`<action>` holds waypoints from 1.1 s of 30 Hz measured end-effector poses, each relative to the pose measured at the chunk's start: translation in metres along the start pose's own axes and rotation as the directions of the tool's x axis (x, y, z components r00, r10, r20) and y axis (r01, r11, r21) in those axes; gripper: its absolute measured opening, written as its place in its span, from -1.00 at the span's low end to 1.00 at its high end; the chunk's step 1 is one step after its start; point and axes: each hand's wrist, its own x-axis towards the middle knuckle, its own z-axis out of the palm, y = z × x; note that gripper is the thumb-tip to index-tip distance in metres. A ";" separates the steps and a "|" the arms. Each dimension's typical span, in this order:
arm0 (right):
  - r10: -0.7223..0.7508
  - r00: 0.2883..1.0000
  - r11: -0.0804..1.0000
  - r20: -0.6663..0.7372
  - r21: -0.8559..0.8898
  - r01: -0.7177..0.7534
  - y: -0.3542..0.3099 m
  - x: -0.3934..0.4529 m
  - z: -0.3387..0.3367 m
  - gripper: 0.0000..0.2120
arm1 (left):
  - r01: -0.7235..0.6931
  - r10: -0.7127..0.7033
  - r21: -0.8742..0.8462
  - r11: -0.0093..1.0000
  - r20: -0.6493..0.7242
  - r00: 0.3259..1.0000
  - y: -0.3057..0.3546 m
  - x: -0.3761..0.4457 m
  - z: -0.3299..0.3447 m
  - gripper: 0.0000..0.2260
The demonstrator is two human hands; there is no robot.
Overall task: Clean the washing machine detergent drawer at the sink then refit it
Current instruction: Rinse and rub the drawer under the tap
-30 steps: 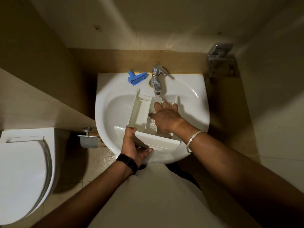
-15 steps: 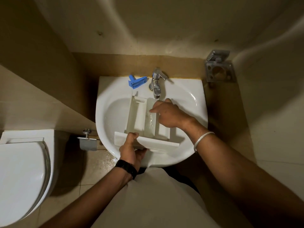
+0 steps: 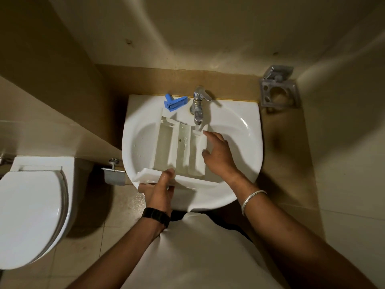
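The white detergent drawer [image 3: 166, 147] lies in the white sink [image 3: 235, 126], its three compartments facing up and its front panel toward me. Water runs from the chrome tap [image 3: 198, 107] into the drawer's right compartment. My left hand [image 3: 160, 188] grips the front panel at its left part, thumb on top. My right hand [image 3: 218, 155] rests against the drawer's right wall with the fingers spread, index finger near the water stream. A blue plastic insert [image 3: 174, 103] lies on the sink's back ledge, left of the tap.
A white toilet [image 3: 31, 215] with its lid down stands at the left. A chrome paper holder [image 3: 113, 174] hangs on the wall between toilet and sink. A metal holder [image 3: 278, 90] is fixed to the wall right of the sink. Wet floor tiles lie below.
My right hand has come out of the drawer's compartments and now sits at its right wall. The drawer has shifted slightly left under the tap. My left hand keeps its grip on the front panel.
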 end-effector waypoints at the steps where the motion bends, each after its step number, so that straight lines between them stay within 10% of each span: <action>1: 0.028 1.000 0.998 -0.007 0.057 -0.027 -0.002 -0.001 -0.001 -0.43 | -0.009 0.010 0.015 1.000 -0.016 1.000 0.000 -0.001 -0.001 -0.10; 16: 0.093 0.984 0.963 0.149 0.238 -0.127 0.008 -0.005 0.012 -0.62 | -0.348 0.418 0.450 0.823 -0.063 0.906 0.006 -0.035 0.017 0.02; 24: 0.230 0.935 0.840 0.271 0.429 -0.331 0.005 0.011 0.008 -0.54 | -0.279 0.343 0.421 0.863 -0.084 0.936 0.020 -0.035 0.020 -0.08; 33: -0.053 0.983 0.996 0.174 -0.059 0.064 0.016 0.036 -0.003 -0.53 | -0.007 0.040 0.176 0.984 -0.186 0.982 0.029 -0.006 0.003 0.00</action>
